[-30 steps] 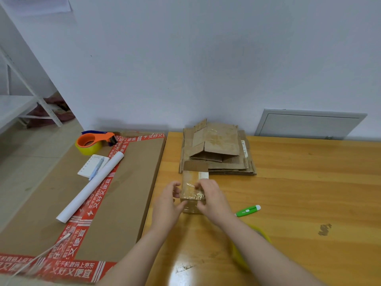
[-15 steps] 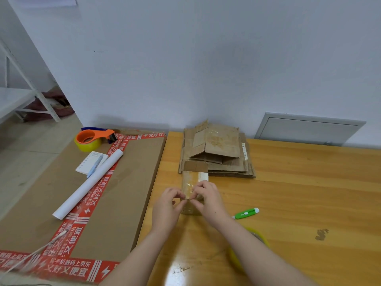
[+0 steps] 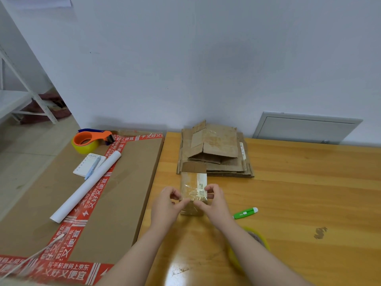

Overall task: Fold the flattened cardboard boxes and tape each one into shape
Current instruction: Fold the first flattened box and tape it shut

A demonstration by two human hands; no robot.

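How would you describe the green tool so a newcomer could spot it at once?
Start at the wooden table. Just right of the right hand, which holds the small box, lies the green tool. It alone is green with a white tip; the blue pen lies far left on a notepad.

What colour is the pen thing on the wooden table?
The slim plastic tool is green, white-tipped; head view.

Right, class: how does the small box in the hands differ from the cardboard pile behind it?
The small box is folded up with clear tape across it; the cardboard pile lies flat. The left hand and right hand hold the small box; no hand touches the cardboard pile. Both are brown cardboard on the wooden table.
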